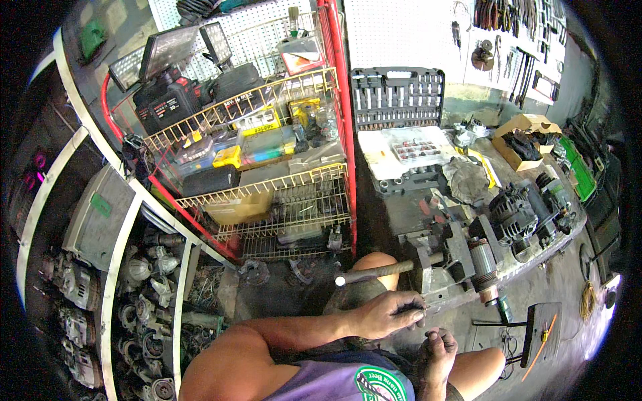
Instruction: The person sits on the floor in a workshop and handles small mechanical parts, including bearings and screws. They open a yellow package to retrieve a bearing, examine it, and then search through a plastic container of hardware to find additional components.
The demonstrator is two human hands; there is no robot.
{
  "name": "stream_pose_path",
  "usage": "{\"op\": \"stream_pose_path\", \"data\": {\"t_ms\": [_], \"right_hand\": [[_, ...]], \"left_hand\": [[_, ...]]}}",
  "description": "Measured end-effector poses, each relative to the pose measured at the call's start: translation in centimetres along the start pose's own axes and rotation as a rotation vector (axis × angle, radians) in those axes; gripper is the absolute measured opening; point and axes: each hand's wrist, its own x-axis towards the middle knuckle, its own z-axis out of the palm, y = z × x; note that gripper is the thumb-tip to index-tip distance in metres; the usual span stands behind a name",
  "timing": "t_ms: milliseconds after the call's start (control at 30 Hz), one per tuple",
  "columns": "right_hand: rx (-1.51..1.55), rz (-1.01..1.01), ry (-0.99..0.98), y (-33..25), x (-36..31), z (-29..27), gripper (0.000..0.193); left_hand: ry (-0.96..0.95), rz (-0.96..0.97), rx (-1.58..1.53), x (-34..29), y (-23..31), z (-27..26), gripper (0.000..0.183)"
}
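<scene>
My left hand [391,313] hovers over my lap at the bench's front edge, thumb and fingers pinched together. My right hand [438,353] is just below it and to the right, curled with the thumb on top. Whatever small thing either hand may hold cannot be made out. Just beyond them stands a grey metal vise [455,250] with a long threaded screw [378,272] pointing left. A motor armature [483,260] with copper-coloured windings leans at the vise's right side. An alternator [515,215] sits farther right on the workbench [401,207].
An open socket set [398,100] stands at the back of the bench, near a cardboard box [528,137] and a green tray [576,167]. A red-framed wire rack [341,120] rises to the left. A stool [540,331] carrying an orange-handled screwdriver [545,331] is at the right.
</scene>
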Motion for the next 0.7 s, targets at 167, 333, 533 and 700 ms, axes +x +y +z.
{"op": "stream_pose_path", "data": {"t_ms": [167, 333, 533, 700], "right_hand": [[-0.031, -0.026, 0.003, 0.7, 0.3, -0.1, 0.016], [-0.007, 0.083, 0.0, 0.6, 0.2, -0.1, 0.015], [-0.022, 0.054, -0.007, 0.7, 0.4, 0.6, 0.015], [-0.033, 0.143, -0.013, 0.4, 0.4, 0.0, 0.014]], "left_hand": [[0.013, -0.024, 0.001, 0.1, 0.0, 0.0, 0.033], [0.037, 0.04, 0.098, 0.2, 0.0, 0.0, 0.034], [0.038, -0.004, 0.085, 0.1, -0.3, -0.2, 0.036], [0.063, -0.003, 0.088, 0.2, -0.2, -0.2, 0.041]]}}
